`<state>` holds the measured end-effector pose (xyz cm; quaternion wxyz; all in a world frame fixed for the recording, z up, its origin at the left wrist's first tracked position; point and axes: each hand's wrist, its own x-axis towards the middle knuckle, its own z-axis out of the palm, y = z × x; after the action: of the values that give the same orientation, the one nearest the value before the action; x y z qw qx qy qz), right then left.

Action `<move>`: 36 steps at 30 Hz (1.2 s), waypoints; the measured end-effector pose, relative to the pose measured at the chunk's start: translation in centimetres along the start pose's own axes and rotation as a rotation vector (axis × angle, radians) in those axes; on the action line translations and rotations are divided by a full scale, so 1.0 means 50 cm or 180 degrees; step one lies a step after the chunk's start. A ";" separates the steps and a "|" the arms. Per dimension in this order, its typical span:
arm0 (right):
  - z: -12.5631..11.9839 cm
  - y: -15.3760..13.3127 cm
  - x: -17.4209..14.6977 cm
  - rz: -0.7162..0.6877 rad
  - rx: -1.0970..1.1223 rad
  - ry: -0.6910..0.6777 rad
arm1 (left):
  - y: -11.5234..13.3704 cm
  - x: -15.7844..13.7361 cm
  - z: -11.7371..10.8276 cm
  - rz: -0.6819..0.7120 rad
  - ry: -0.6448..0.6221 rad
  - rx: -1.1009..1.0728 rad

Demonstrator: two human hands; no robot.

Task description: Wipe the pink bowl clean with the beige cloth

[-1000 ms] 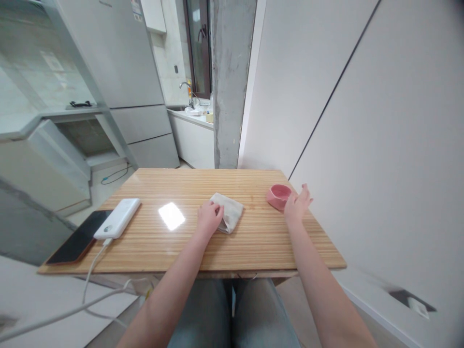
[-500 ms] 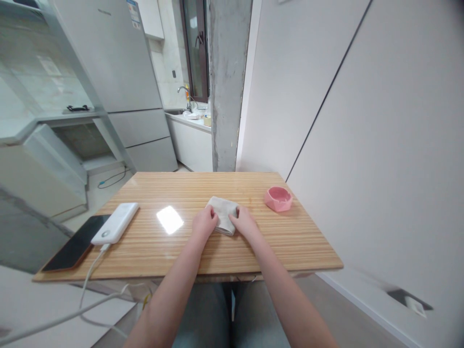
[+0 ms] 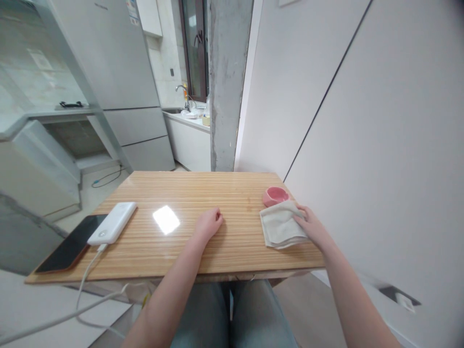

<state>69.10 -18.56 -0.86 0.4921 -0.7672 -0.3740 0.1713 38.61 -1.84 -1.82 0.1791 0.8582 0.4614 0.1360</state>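
Observation:
A folded off-white cloth [image 3: 281, 224] is at the right side of the table, just in front of a pink faceted ashtray [image 3: 274, 195] and covering part of its near side. My right hand [image 3: 308, 223] grips the cloth by its right edge, thumb on top and the other fingers partly hidden. Near the middle of the table my left hand [image 3: 209, 223] rests with its fingers curled in. Nothing shows in it.
At the table's left end, a white power bank [image 3: 113, 223] lies partly over a dark phone-like slab [image 3: 72, 245]. A white cable [image 3: 85, 278] runs from it over the front edge. A pale wall [image 3: 362, 145] stands close on the right.
My right hand has carried the cloth from the table's middle to the right, up to the pink ashtray. My left hand has let go of it and stays near the middle.

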 end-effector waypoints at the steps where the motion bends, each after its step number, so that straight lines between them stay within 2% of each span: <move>1: -0.016 0.022 0.002 0.0082 -0.0134 0.0019 | 0.000 0.000 0.000 -0.0006 -0.0010 -0.0003; 3: -0.032 0.061 0.004 0.0102 -0.0493 0.0048 | 0.000 0.000 0.000 -0.0015 -0.0021 0.0006; 6: -0.029 0.093 -0.006 -0.0088 -0.1162 0.0020 | -0.001 0.000 0.002 -0.0023 -0.0019 0.0052; 8: -0.019 0.086 -0.019 -0.0247 -0.1633 0.0089 | -0.003 0.001 0.004 -0.0016 -0.0002 0.0074; 11: 0.008 0.032 -0.040 -0.0561 -0.2150 0.0642 | -0.005 0.002 0.005 0.0001 0.0009 0.0078; 12: 0.024 0.005 -0.045 -0.0743 -0.2140 0.0802 | -0.005 0.001 0.005 -0.0001 0.0011 0.0073; 14: 0.070 -0.052 -0.054 -0.1245 -0.1729 0.0688 | -0.004 0.000 0.003 -0.0004 0.0009 0.0031; 17: 0.171 -0.125 -0.061 -0.1728 -0.0696 -0.0223 | 0.000 -0.002 0.001 0.0199 -0.0105 -0.0193; 19: 0.245 -0.152 -0.062 -0.1921 -0.0381 -0.0824 | 0.002 -0.003 0.005 0.0465 -0.0213 -0.0385; 21: 0.311 -0.162 -0.062 -0.2163 -0.0254 -0.1218 | 0.001 -0.001 0.012 0.0684 -0.0278 -0.0496; 24: 0.379 -0.155 -0.060 -0.2209 -0.0119 -0.1559 | -0.004 0.006 0.025 0.0818 -0.0264 -0.0493; 28: 0.415 -0.138 -0.062 -0.1912 0.0012 -0.1478 | -0.009 0.012 0.037 0.0731 -0.0273 -0.0233; 36: 0.419 -0.132 -0.066 -0.1794 0.0091 -0.1372 | -0.006 0.009 0.037 0.0764 -0.0225 -0.0180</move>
<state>51.05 -6.31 -4.96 0.4405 -0.5731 -0.6638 0.1920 39.34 -1.63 -3.57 0.2018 0.9061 0.3447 0.1390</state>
